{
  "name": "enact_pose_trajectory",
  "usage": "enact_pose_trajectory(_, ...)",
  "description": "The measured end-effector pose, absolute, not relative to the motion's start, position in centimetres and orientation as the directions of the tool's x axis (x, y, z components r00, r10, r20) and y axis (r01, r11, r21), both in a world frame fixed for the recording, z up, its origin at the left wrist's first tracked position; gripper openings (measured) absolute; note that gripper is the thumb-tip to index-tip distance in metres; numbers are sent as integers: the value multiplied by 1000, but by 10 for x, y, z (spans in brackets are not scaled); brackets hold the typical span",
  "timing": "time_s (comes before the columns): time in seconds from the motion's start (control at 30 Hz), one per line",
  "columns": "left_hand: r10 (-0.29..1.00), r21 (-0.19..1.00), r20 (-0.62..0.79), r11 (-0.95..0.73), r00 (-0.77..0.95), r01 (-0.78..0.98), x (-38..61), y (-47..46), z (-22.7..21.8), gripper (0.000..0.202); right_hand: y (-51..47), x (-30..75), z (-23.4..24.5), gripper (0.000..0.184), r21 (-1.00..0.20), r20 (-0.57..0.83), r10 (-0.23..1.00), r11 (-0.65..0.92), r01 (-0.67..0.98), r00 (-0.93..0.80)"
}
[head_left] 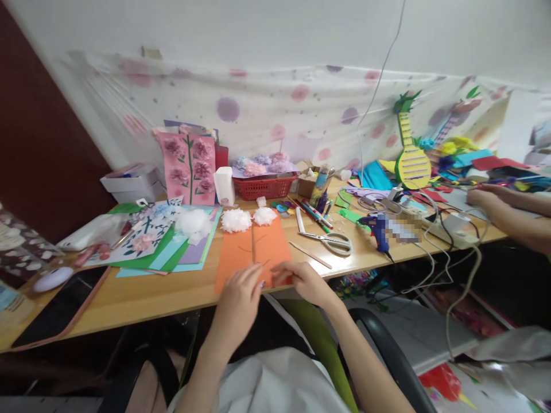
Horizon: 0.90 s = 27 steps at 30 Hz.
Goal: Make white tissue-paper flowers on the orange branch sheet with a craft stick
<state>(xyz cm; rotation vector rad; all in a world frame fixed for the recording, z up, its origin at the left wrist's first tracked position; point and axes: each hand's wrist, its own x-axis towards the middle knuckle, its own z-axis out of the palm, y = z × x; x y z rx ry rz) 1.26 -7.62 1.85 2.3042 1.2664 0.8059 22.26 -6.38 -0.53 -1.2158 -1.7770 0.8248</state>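
An orange sheet of paper [273,241] lies at the table's front edge, with two fluffy white paper puffs [236,220] at its top. A thin brown stem with side twigs [253,244] runs down its middle. Over the sheet's lower left part, my left hand [241,292] is bent with fingers together. A thin brown sliver shows by its fingertips; whether it is held I cannot tell. My right hand [300,280] is at the lower right of the sheet, fingers curled inward. What its fingertips pinch, if anything, is too small to make out.
Right of the sheet lie scissors [338,244], a thin wooden stick [310,255], several pens and a blue glue gun [379,232]. Coloured papers [189,252] and a phone [64,307] are on the left. Behind stands a red basket [264,188]. Another person's hands [486,198] work at far right.
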Motion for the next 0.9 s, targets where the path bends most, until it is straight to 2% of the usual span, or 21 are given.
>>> enact_pose_trajectory(0.07,887,521,284,-461,364,718,1,-58,0,43,-66,226,-5,55,-872,263,948,314,376,-182)
enact_pose_trajectory(0.2,876,431,310,-475,368,767,-6,-42,-22,44,-71,223,-3,58,-876,300,950,312,368,-91)
enact_pose_trajectory(0.3,879,358,357,-442,317,823,25,-66,-25,44,-82,223,11,49,-912,216,939,292,287,-267)
enact_pose_trajectory(0.33,869,372,364,-466,336,802,40,-80,-24,43,-85,225,19,48,-942,179,927,258,214,-329)
enact_pose_trajectory(0.37,812,398,364,-578,456,712,56,-95,-22,42,-86,229,27,48,-959,166,936,227,170,-312)
enact_pose_trajectory(0.4,694,425,363,-718,622,552,70,-110,-19,40,-83,235,36,46,-946,197,957,242,214,-213)
enact_pose_trajectory(0.43,525,449,367,-823,768,349,81,-122,-16,37,-77,242,44,42,-896,229,970,241,373,-77)
enact_pose_trajectory(0.47,339,457,382,-878,860,143,89,-131,-12,32,-67,249,50,40,-803,236,970,163,573,55)
enact_pose_trajectory(0.5,258,475,392,-879,883,46,92,-136,-7,27,-54,257,55,38,-757,237,963,101,646,128)
enact_pose_trajectory(0.53,262,487,380,-872,887,48,91,-135,-3,26,-38,263,57,35,-721,242,954,57,691,174)
enact_pose_trajectory(0.57,365,493,357,-856,860,159,86,-130,0,28,-22,268,58,32,-674,248,943,4,739,221)
enact_pose_trajectory(0.63,701,415,349,-710,621,568,70,-109,0,43,10,272,53,27,-564,252,928,-89,821,274)
enact_pose_trajectory(0.67,786,334,351,-613,510,715,60,-97,-2,47,24,272,49,26,-508,244,927,-127,852,284)
enact_pose_trajectory(0.77,856,150,356,-448,375,881,41,-72,-16,52,53,263,39,36,-355,194,929,-231,906,314)
enact_pose_trajectory(0.9,864,86,359,-408,353,909,47,-73,-33,64,65,252,34,37,-180,109,945,-286,941,308)
